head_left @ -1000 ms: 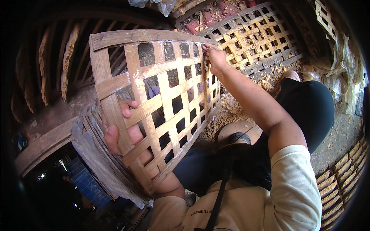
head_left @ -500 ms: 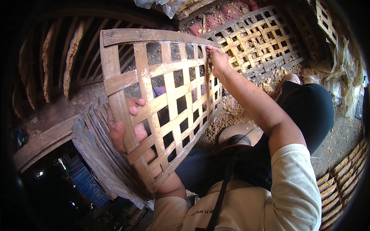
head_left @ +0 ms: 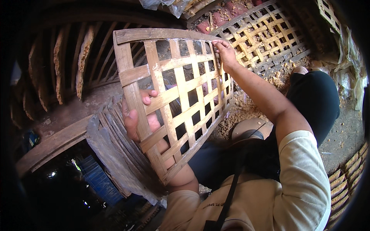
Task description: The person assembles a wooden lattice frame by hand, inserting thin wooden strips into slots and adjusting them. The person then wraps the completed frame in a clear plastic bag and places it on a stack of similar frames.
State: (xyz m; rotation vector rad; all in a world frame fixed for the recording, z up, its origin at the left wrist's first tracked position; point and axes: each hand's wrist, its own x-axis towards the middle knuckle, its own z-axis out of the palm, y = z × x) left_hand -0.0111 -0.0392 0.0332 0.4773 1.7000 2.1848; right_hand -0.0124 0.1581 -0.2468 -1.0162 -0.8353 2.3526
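A flat woven bamboo rack, an open lattice in a thin wooden frame, is held up tilted in front of me. My left hand is closed around its left frame strip, with the thumb in front and some fingers showing through the lattice gaps. At the rack's far right corner, my right hand is closed with bent fingertips against the frame edge. Whether a small piece is also pinched there I cannot make out. Behind the left forearm stands a stack of thin flat boards with a grey sheet on its side.
Another woven rack lies on the ground beyond my right hand, strewn with brown crumbs. More crumbs cover the floor near my legs. Slatted shelving with rough-edged slabs fills the left. Plastic sheeting hangs at right, and a blue crate sits lower left.
The whole view has shifted, so the scene sits farther right in the picture. Both hands stay on the rack, and my right fingertips have shifted slightly along its corner.
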